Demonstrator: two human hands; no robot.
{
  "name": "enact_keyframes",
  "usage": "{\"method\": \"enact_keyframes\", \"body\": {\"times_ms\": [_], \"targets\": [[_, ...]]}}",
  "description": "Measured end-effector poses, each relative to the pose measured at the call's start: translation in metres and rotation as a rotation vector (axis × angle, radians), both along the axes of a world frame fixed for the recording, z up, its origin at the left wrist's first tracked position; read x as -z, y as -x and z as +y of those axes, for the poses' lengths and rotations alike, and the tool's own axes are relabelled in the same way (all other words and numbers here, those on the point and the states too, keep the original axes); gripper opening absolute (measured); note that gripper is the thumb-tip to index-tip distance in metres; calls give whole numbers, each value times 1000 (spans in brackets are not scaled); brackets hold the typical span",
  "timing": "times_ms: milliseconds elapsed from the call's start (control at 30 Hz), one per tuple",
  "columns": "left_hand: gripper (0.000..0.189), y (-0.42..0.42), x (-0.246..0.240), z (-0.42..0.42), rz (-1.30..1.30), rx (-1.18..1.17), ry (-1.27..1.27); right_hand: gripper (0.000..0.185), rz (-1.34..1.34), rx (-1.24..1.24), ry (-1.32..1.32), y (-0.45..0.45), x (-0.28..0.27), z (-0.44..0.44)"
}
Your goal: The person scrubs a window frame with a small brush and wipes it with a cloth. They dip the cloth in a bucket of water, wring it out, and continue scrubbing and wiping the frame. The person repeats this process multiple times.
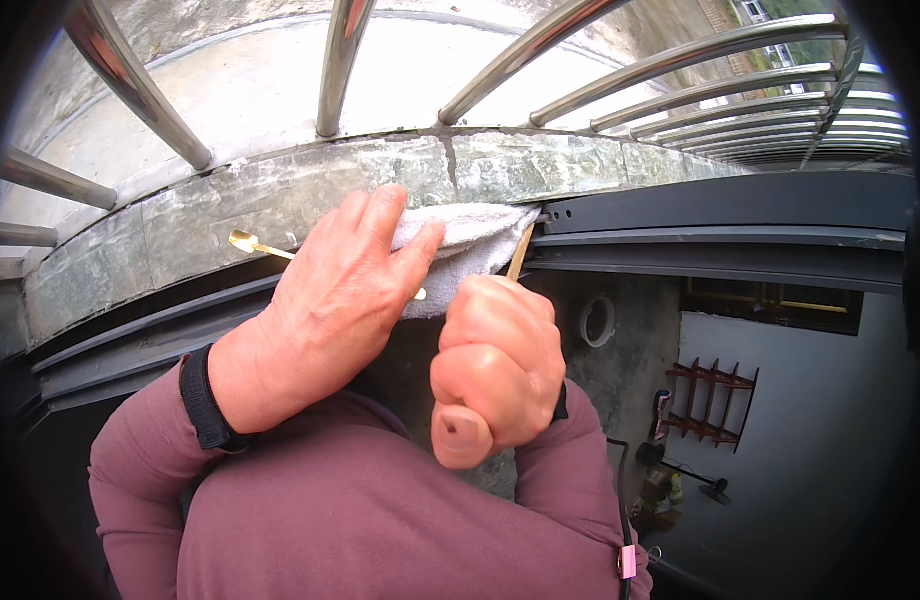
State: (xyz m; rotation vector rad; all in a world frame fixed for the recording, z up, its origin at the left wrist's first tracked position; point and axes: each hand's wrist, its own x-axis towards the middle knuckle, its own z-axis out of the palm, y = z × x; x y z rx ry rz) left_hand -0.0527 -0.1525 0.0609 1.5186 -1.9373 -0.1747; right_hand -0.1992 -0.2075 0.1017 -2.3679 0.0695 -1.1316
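My left hand (340, 277) lies over a folded white terry cloth (463, 262) on the dark metal window track, its fingertips near the stone sill. A small gold-coloured metal spoon (244, 241) passes beneath its palm, with the spoon's far end showing beside the thumb. My right hand (497, 367) is a fist around a thin wooden stick (520, 253). The stick's upper part leans against the cloth's right edge, by the end of the dark frame piece; its lower part is hidden in the fist.
Beyond the stone sill (535, 161) stand metal bars (340, 75). The dark window frame (722, 206) runs off to the right. Indoors, below right, there is a round wall opening (598, 321), a brown wooden rack (711, 401) and a fan-like object (715, 491). A black cable (623, 487) hangs by my right arm.
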Motion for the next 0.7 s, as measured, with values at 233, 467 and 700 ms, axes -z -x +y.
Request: {"method": "enact_keyframes", "body": {"times_ms": [233,467,700], "targets": [[43,4,-4,2,-6,-15,7,33,-40,4,29,0,5,-5],[41,9,0,2,33,-9,-8,34,2,-37,28,-9,18,-19],[57,12,9,2,210,-12,-194,33,46,-70,52,-16,26,-29]]}}
